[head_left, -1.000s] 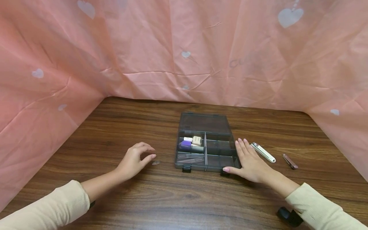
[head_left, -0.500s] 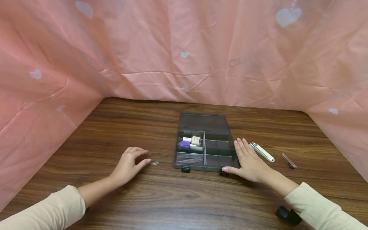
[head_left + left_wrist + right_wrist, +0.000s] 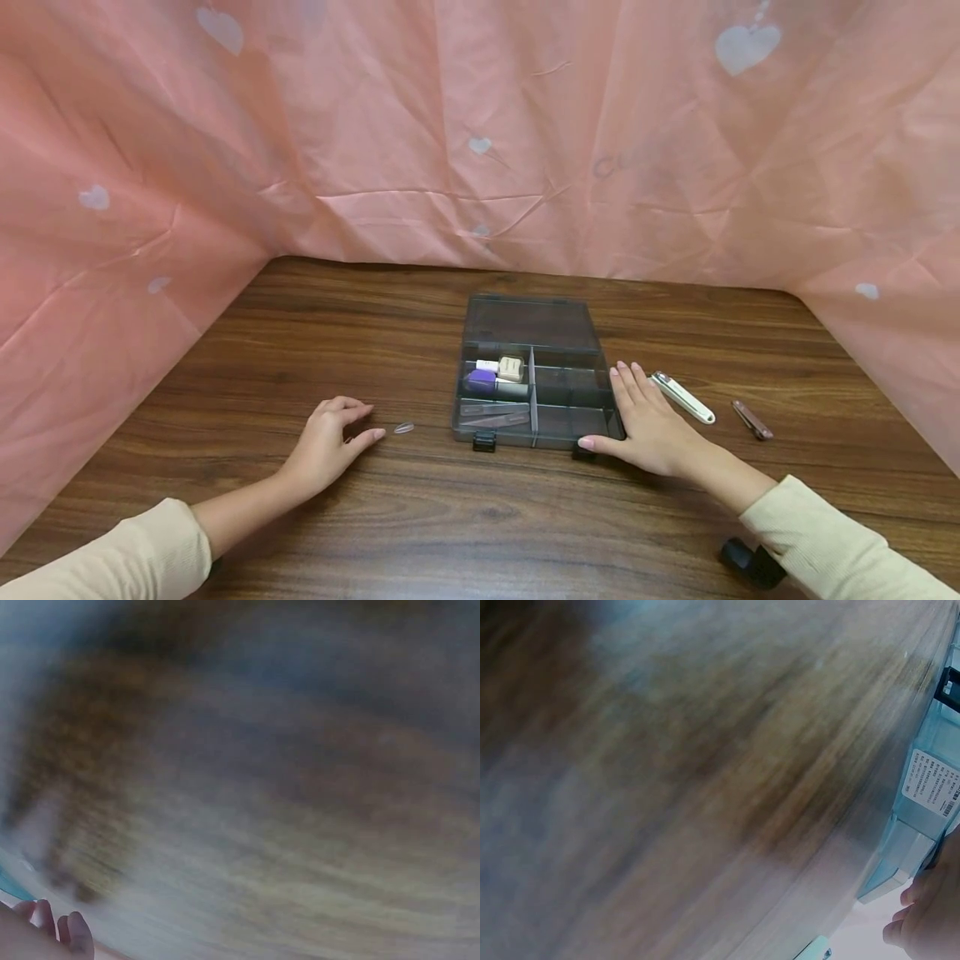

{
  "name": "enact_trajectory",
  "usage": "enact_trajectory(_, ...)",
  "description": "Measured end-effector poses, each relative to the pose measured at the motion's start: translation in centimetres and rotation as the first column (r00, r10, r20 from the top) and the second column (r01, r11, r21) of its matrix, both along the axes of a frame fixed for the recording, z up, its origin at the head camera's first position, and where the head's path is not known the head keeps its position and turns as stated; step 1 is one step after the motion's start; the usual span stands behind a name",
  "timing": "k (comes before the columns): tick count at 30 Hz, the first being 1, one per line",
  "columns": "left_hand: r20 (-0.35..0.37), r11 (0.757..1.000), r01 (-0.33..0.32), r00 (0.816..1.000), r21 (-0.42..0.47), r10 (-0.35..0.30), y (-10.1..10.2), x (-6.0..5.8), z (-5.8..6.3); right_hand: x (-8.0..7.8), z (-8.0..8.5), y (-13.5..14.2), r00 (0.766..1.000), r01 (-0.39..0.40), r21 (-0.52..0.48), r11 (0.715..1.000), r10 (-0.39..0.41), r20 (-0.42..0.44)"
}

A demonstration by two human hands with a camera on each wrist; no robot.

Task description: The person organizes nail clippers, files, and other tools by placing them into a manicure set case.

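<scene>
A dark see-through compartment box lies on the table with its lid folded back. My right hand rests along the box's right side, fingers straight, thumb at the front corner by a latch. In the right wrist view, part of that hand shows beside the box wall. A small clear almond-shaped piece, like a false nail tip, lies left of the box. Just left of it is my left hand, fingers relaxed and holding nothing. Its fingers barely show in the left wrist view.
Inside the box are a purple bottle, a cream bottle and flat grey strips; its right compartments look bare. A white nail clipper and a smaller pinkish nail clipper lie to the right. Pink cloth hangs around the table.
My left hand has drawn back to the left and nearer to me, away from the clear piece, which stays on the table. My right hand keeps its place at the box.
</scene>
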State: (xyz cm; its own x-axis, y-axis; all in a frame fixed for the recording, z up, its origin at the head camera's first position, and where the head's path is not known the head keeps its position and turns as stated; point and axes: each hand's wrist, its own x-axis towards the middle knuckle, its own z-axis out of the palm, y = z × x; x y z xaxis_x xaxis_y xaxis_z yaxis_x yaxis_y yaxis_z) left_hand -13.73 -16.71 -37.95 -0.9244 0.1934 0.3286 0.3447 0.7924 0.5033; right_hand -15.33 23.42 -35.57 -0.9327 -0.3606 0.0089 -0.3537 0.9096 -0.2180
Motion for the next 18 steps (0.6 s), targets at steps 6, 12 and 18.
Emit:
enact_trajectory(6, -0.008, 0.999, -0.034, 0.999, -0.001, 0.034, -0.6, 0.6, -0.2, 0.0, -0.1, 0.0, 1.0, -0.004, 0.007, 1.0, 0.004, -0.004)
enact_trajectory(12, 0.0, 0.997, -0.078, 0.997, -0.008, 0.078, -1.1, 1.1, -0.3, 0.0, 0.1, -0.1, 1.0, -0.002, 0.001, 1.0, 0.002, 0.006)
enact_trajectory(18, 0.007, 0.996, -0.092, 0.996, -0.007, 0.092, -1.5, 1.6, -0.4, 0.0, 0.0, 0.0, 1.0, 0.007, -0.007, 1.0, -0.007, 0.027)
